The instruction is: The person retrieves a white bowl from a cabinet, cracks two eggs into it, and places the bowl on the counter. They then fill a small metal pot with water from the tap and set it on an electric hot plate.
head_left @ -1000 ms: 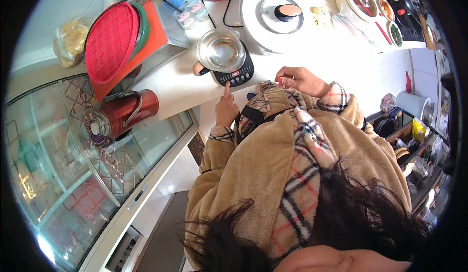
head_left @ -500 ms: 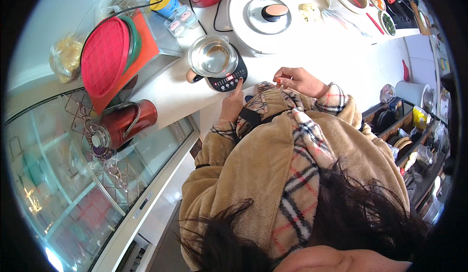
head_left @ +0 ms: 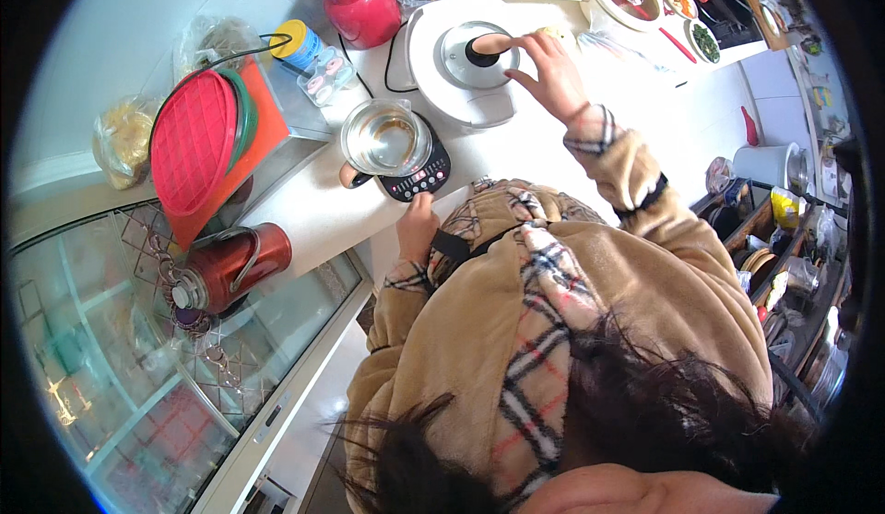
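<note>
A glass kettle (head_left: 373, 145) with clear liquid in it and a wooden-look handle sits on its black base with a button panel (head_left: 417, 182). My left hand (head_left: 418, 225) is at the front edge of this panel, fingers mostly curled with nothing in them; whether a fingertip touches it I cannot tell. To the right stands a white electric pot (head_left: 429, 94) under a glass lid (head_left: 455, 53) with a black and tan knob (head_left: 489, 46). My right hand (head_left: 553, 76) reaches over the pot, fingers at the knob's right side, thumb spread away; no closed grip shows.
At the left are a red thermos (head_left: 240, 270), a pink round basket (head_left: 195, 141) and a glass-topped cabinet (head_left: 120, 330). A pink jug (head_left: 358, 7) and a clear egg box (head_left: 327, 79) stand behind the kettle. Food bowls (head_left: 705, 42) sit far right.
My right hand has moved from near my chest up and forward to the pot lid's knob. My left hand has drawn back from the buttons to the panel's front edge. The view has shifted.
</note>
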{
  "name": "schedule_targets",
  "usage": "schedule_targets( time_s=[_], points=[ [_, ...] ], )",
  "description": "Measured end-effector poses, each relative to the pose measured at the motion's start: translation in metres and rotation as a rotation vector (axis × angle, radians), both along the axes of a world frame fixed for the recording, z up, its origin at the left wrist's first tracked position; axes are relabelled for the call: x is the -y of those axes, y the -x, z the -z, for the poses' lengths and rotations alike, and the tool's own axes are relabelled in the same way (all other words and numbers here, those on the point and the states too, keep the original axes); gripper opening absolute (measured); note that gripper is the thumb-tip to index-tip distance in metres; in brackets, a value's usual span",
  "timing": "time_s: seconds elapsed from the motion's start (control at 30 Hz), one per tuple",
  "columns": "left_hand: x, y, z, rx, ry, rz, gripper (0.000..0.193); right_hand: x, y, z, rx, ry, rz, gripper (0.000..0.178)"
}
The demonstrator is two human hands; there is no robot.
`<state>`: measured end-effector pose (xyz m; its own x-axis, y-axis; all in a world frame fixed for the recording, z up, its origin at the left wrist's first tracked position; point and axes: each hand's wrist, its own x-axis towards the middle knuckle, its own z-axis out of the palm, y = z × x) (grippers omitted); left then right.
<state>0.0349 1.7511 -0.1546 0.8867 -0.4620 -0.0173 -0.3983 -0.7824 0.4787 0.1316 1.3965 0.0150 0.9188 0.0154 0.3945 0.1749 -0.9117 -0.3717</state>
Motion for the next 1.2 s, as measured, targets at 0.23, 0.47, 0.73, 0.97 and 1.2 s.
schedule_targets(
  time_s=[0.23,0.47,0.73,0.97,1.2],
  points=[
    [-0.044,0.0,-0.025,-0.017,0.182,-0.487,0.044,0.001,-0.059,0.022,-0.167,0.139,-0.165,0.045],
    [-0.058,-0.031,-0.06,0.191,0.304,-0.52,0.076,-0.053,-0.06,-0.007,0.097,-0.004,-0.283,0.036],
    [-0.041,-0.053,-0.072,0.095,0.095,-0.495,0.086,-0.164,-0.055,-0.004,-0.039,0.024,-0.612,0.044],
    [-0.043,-0.051,-0.073,0.09,0.101,-0.482,0.088,-0.183,-0.056,0.017,-0.052,0.106,-0.602,0.043],
    [-0.023,-0.057,-0.101,0.253,0.144,-0.474,0.084,-0.186,-0.054,0.029,-0.066,0.072,-0.575,0.046]
  ],
)
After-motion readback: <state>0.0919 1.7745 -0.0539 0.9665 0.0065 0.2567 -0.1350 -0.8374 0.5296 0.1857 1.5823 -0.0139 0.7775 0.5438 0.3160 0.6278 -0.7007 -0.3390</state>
